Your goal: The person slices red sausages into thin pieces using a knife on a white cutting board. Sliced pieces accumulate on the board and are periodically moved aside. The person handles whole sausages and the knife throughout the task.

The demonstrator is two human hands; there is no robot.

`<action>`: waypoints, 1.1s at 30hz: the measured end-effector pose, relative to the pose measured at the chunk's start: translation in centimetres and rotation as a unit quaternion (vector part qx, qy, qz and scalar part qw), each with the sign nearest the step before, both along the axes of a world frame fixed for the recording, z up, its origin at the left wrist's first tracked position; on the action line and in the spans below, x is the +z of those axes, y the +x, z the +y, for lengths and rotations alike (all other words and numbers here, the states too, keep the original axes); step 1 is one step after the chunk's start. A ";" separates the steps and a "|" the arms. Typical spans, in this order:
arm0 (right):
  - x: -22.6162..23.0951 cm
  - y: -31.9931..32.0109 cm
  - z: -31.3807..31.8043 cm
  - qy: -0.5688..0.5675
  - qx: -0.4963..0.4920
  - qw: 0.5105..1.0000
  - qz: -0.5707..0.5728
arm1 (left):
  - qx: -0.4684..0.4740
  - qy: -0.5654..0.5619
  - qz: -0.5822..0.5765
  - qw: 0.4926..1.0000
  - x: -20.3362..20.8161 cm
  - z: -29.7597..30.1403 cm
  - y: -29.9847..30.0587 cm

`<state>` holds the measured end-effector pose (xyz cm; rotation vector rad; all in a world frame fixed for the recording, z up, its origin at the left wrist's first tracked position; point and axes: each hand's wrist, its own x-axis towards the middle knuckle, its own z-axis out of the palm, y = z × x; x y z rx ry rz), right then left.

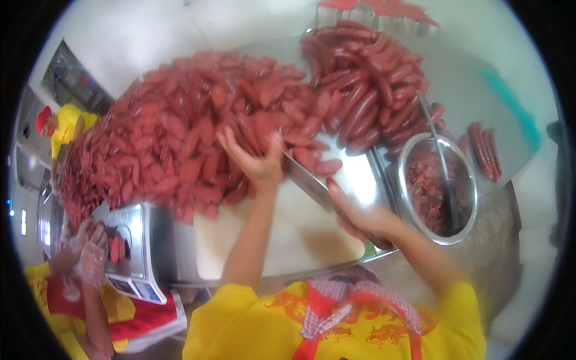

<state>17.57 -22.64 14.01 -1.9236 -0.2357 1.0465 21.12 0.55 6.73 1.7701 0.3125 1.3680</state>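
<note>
By the left sausage pile (174,120), the left hand (264,171) has fingers apart near the knife (307,183) clamped in the right hand (363,217), so a slip could cut skin.

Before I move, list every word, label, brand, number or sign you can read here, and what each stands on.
Wearer's yellow shirt: red print, partly covered by checked cloth; its wording is not copied out here.
Front panel of the scale: markings too small and blurred to read.
Co-worker's red apron: a white mark, too blurred to read.
Knife: no lettering I can make out.
</note>
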 end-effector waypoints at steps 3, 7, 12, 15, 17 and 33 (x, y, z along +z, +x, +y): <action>2.2 4.6 4.1 0.049 -0.076 0.992 -0.086 | -0.023 -0.009 0.020 0.999 5.7 5.4 7.0; 1.2 4.7 -0.1 -0.028 -0.153 0.982 -0.103 | -0.053 0.060 0.087 0.993 5.4 5.9 7.9; -2.0 -0.3 -6.1 -0.002 -0.283 0.957 -0.060 | -0.429 0.299 0.190 0.831 -4.4 -5.0 -1.3; -1.9 -1.9 -7.5 -0.014 -0.314 0.948 -0.055 | -0.518 0.499 0.250 0.648 -7.9 -7.5 -0.8; -1.5 -2.7 -8.0 -0.016 -0.334 0.941 -0.046 | -0.525 0.514 0.337 0.589 -8.9 -7.7 2.6; -6.4 -5.9 -9.2 -0.038 -0.310 0.945 0.093 | -0.208 0.521 0.547 0.622 -1.5 -0.7 18.0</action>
